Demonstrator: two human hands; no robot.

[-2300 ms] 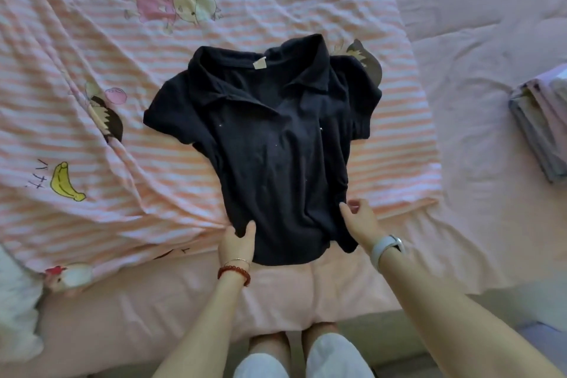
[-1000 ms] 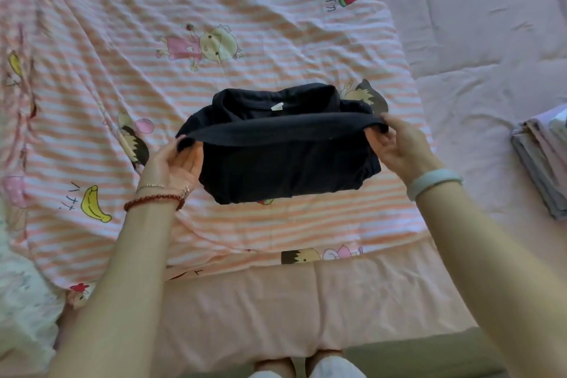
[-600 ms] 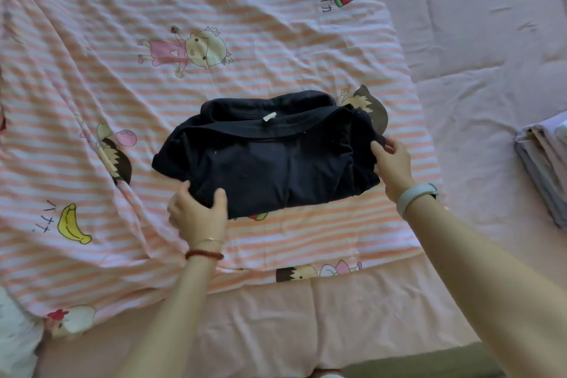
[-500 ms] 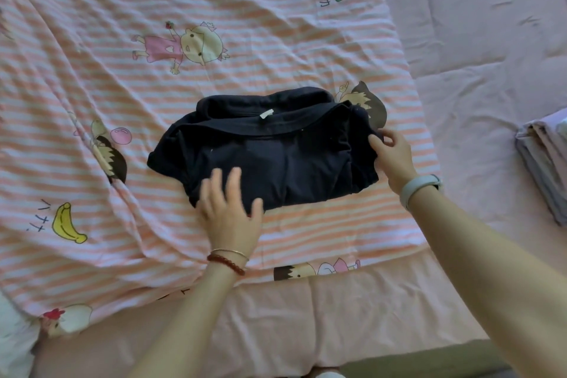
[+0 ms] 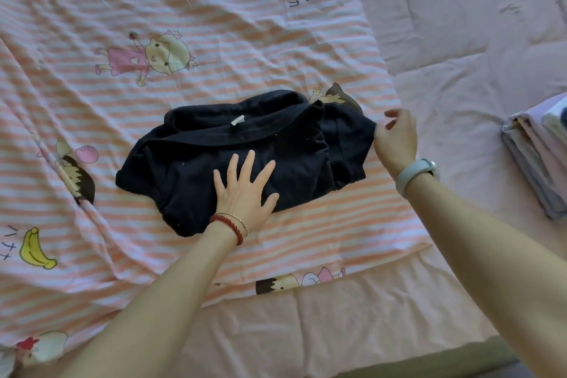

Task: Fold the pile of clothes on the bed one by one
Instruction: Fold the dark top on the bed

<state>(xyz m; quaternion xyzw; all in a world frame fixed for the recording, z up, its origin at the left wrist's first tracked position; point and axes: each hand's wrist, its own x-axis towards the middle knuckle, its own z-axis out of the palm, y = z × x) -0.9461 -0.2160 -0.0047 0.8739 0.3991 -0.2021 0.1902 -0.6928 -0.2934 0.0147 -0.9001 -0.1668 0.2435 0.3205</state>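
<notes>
Since half a second ago the left hand (image 5: pixel 245 190) has slid up from the near hem onto the black shirt (image 5: pixel 245 150), and the right hand (image 5: pixel 395 141) has loosened from the sleeve it was pinching. That shirt lies folded in half on the striped sheet (image 5: pixel 214 9), collar and white neck label (image 5: pixel 237 120) facing up, one short sleeve sticking out to the left and the other bunched at the right edge. Flat on the near middle of the shirt, the left hand presses down with fingers straight and spread; a red bead bracelet (image 5: pixel 228 227) circles its wrist. At the shirt's right edge the right hand has its fingers loosely curled, fingertips just touching the sleeve fabric, gripping nothing. A pale wristband (image 5: pixel 414 175) sits on that wrist. Cartoon prints dot the sheet, with plain pink bed cover (image 5: pixel 460 40) beyond it. Well apart, at the right border, rests a stack of folded clothes (image 5: pixel 540 150).
</notes>
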